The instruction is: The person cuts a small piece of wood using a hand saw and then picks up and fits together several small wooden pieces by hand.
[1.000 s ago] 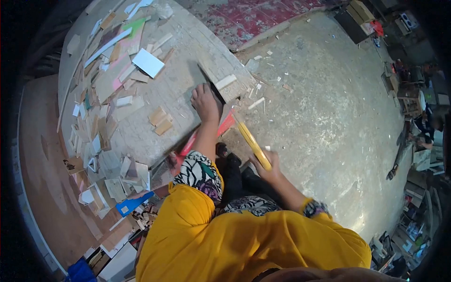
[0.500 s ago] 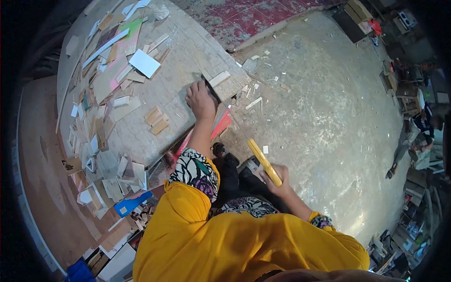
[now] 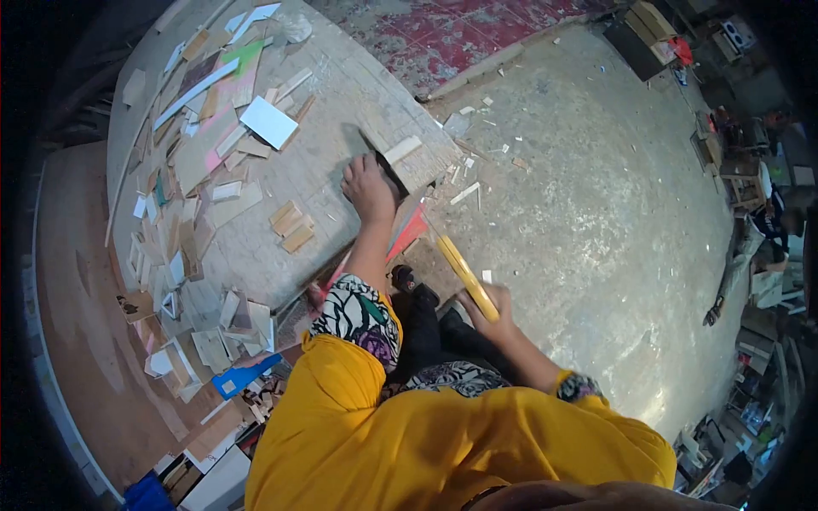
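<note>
My left hand (image 3: 370, 189) presses on a dark piece at the right edge of the wooden table (image 3: 328, 111), its fingers bent over it. Just beyond the fingers, a pale wood strip (image 3: 402, 150) lies near the table corner. My right hand (image 3: 492, 313) is wrapped round the yellow handle (image 3: 467, 277) of a saw, whose thin blade points up toward the table edge near my left hand. Some small wood blocks (image 3: 291, 226) lie to the left of my left hand.
Wood offcuts and a white panel (image 3: 269, 123) cover the table's left part. A blue piece (image 3: 245, 376) lies at its lower edge. Scraps (image 3: 465, 193) dot the concrete floor (image 3: 579, 204). At the far right a person (image 3: 767, 230) sits among clutter.
My right hand and the yellow handle have moved up and left, closer to the table edge. The view has shifted slightly; my left hand stays on the dark piece.
</note>
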Demonstrator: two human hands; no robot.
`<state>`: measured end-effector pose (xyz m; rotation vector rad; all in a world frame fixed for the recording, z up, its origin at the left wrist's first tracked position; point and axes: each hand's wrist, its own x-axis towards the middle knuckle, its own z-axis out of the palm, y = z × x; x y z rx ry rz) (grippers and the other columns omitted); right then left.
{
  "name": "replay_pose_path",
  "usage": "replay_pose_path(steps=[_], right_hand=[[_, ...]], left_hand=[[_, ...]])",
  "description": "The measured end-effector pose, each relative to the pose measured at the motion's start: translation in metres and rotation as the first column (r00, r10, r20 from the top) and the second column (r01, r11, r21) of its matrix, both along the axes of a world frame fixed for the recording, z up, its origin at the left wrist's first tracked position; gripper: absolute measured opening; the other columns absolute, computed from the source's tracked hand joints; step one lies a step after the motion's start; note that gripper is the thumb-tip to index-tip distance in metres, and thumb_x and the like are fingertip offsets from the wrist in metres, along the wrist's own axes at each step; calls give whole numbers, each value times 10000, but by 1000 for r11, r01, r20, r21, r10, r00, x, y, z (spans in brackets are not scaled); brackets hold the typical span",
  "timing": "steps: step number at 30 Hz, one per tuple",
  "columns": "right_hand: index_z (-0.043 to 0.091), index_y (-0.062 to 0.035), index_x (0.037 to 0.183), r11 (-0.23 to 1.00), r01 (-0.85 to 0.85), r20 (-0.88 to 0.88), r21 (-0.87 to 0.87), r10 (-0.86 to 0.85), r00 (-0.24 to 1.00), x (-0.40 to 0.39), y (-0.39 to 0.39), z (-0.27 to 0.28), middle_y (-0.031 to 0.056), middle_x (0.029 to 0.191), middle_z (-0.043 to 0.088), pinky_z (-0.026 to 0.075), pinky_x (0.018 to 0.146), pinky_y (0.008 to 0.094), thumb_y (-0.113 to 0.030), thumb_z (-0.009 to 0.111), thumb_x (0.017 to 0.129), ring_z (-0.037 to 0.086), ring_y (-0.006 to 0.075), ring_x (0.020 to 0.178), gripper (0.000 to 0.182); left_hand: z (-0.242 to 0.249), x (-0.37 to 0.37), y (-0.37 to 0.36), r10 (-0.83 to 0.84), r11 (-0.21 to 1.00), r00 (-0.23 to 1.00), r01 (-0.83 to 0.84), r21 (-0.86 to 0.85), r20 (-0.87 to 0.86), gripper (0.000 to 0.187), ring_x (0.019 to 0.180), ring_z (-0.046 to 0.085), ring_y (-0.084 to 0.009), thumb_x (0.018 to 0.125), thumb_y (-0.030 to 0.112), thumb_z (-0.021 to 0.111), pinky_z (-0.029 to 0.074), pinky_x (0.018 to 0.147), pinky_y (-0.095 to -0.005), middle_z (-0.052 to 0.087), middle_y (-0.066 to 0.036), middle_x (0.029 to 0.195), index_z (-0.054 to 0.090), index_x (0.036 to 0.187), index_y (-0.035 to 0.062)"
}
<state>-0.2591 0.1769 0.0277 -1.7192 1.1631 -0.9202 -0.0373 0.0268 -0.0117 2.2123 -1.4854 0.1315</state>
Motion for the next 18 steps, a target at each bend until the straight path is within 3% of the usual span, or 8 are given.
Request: replay_pose_path(steps=[2,3,5,8,10,12,16,18], right_hand=[[564,-25,713,995,32,111,97,-42,993,-5,3,16,142,564,509,395,459,347,-129,633,767,543,267,473,136],[577,-23,721,988,38,84,148,-51,995,5,-6,26,130,569,527,411,468,335,-118,637,762,551,251,480,120],[582,-21,727,987,42,83,157,-56,995,35,-50,14,129,572,533,414,470,328,-109,636,762,551,241,482,109],[580,-17,732,992,24,108,124,-37,993,41,-62,7,127,575,532,411,474,314,-111,631,771,535,215,482,115],[573,-14,730,995,20,130,102,-33,991,31,-39,6,126,575,525,405,475,308,-122,628,780,520,199,479,131],[498,-11,653,991,48,90,124,-60,994,11,-9,10,84,532,429,330,447,290,-129,634,779,397,126,471,220],[542,-10,707,975,4,80,223,-22,997,-11,-10,26,86,570,485,380,489,284,-177,613,792,454,147,498,201],[537,-8,701,898,135,239,418,-252,938,-24,-16,40,54,567,471,373,497,279,-188,621,780,453,135,520,214]], left_hand=[[-1,0,1,-30,999,999,32,-33,44,233,994,459,-269,760,119,502,360,821,-420,510,-68,996,570,978,71],[1,-1,4,-77,996,997,77,-41,14,242,992,457,-272,752,115,510,356,827,-422,509,-73,995,567,982,68],[17,-6,8,-132,991,989,132,2,-69,278,982,449,-285,723,99,531,343,843,-423,504,-90,989,557,998,62],[11,-3,9,-170,985,984,172,23,-48,291,972,447,-294,713,88,531,343,845,-419,501,-96,984,553,1002,65],[8,0,4,-146,989,988,144,-37,-43,277,965,454,-288,715,86,535,347,841,-418,503,-91,983,555,990,68],[3,-2,2,-83,996,996,82,-39,-11,273,970,459,-283,721,91,542,350,843,-417,506,-85,987,555,993,71],[9,-5,5,-85,996,994,83,-33,-75,269,997,459,-278,730,125,577,351,849,-416,511,-73,1019,554,996,99],[16,-5,8,-87,996,991,84,-35,-99,263,1008,457,-279,726,121,601,349,848,-421,513,-70,1024,550,983,103]])
